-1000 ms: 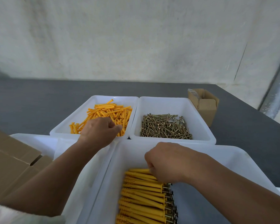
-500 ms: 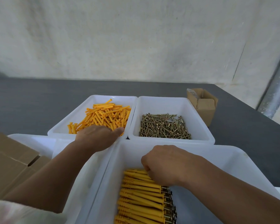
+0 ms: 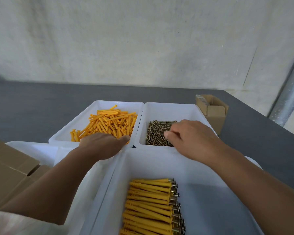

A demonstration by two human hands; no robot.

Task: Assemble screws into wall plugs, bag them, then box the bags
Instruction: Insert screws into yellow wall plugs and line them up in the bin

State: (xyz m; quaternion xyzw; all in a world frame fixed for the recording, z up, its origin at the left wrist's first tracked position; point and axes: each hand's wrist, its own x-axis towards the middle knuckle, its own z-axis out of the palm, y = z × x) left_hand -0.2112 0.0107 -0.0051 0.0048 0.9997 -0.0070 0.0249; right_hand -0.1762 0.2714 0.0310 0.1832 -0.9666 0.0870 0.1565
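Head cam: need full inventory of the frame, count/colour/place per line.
wall plugs: loose pile, orange, in white far-left bin
screws: loose pile, brass, in white far-right bin
assembled plugs: one neat row, yellow, screw heads rightward, in white near bin
side bin: one, white, left of near bin
small box: one, brown cardboard, open, right of far-right bin
large cartons: count unclear, brown, left edge
table: one, dark grey
pipe: one, silver, right edge
left hand: on the plugs, grip hidden
right hand: over the screws, grip unclear
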